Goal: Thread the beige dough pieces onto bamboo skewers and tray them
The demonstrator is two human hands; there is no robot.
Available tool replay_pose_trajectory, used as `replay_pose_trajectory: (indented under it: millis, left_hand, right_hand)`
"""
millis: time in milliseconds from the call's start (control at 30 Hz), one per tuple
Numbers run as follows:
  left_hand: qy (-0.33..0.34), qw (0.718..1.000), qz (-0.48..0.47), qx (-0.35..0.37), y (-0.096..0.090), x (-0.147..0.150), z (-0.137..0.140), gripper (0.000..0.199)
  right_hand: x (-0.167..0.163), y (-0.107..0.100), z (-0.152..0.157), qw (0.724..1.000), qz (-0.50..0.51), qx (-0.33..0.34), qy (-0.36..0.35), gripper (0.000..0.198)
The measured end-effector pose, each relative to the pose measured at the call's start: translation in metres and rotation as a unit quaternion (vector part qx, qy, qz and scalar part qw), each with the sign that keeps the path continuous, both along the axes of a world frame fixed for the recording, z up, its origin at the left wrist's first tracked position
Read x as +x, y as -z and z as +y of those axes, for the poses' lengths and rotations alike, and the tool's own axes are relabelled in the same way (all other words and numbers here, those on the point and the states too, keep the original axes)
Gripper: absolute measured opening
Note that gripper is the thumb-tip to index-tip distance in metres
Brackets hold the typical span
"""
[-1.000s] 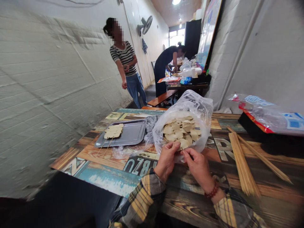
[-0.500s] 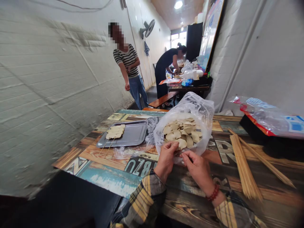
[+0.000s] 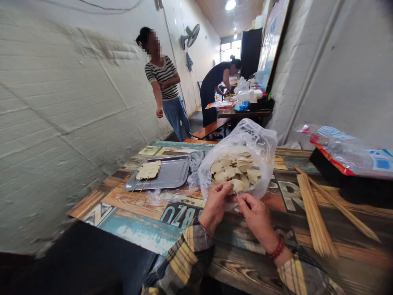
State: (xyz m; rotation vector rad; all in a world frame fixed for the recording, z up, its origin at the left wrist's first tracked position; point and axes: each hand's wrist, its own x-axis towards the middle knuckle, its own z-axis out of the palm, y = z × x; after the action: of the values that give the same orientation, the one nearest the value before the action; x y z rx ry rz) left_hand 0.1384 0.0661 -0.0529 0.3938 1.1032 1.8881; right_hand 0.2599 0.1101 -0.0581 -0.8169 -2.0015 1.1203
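My left hand (image 3: 215, 203) is closed at the near rim of a clear plastic bag (image 3: 266, 157), its thumb and fingertips pinching a thin pale beige slice (image 3: 237, 185). Just to the right, my right hand (image 3: 253, 215) has its thumb and forefinger pressed together; what sits in that pinch is too small to make out. Many similar flat slices (image 3: 229, 166) lie heaped inside the open bag. On a metal tray (image 3: 175, 172) to the left rest pale slices threaded on thin skewers (image 3: 149, 170), the stick ends poking over the near edge.
A bundle of wooden skewers (image 3: 316, 217) lies on the patterned table (image 3: 138, 229) at right, with looser sticks (image 3: 346, 209) beside it. Behind them, plastic packaging (image 3: 353, 151) covers a black container (image 3: 331, 172). One person (image 3: 164, 82) stands by the left wall; another (image 3: 215, 82) bends over a farther table.
Both hands have shifted very slightly right, and the pinched slice has moved with the left one. The standing person's head and lowered arm have moved a little left.
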Motion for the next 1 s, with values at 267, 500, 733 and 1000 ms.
replay_pose_trajectory:
  millis: [267, 500, 733, 1000]
  left_hand:
    - [-0.046, 0.996, -0.058, 0.059, -0.002, -0.027, 0.003, 0.032]
    - [-0.038, 0.996, -0.061, 0.057, -0.002, -0.032, 0.002, 0.030]
    - [-0.069, 0.996, -0.045, 0.043, 0.004, -0.030, 0.006, 0.032]
    - [-0.079, 0.996, -0.025, 0.016, 0.010, -0.027, 0.006, 0.030]
  right_hand:
    - [-0.004, 0.005, -0.004, 0.999, 0.014, -0.020, -0.032, 0.032]
    - [-0.006, 0.017, -0.004, 0.998, 0.011, -0.023, -0.060, 0.036]
    - [-0.007, 0.020, -0.003, 0.998, 0.013, -0.030, -0.059, 0.038]
    - [-0.005, 0.020, -0.003, 0.997, 0.024, -0.033, -0.058, 0.036]
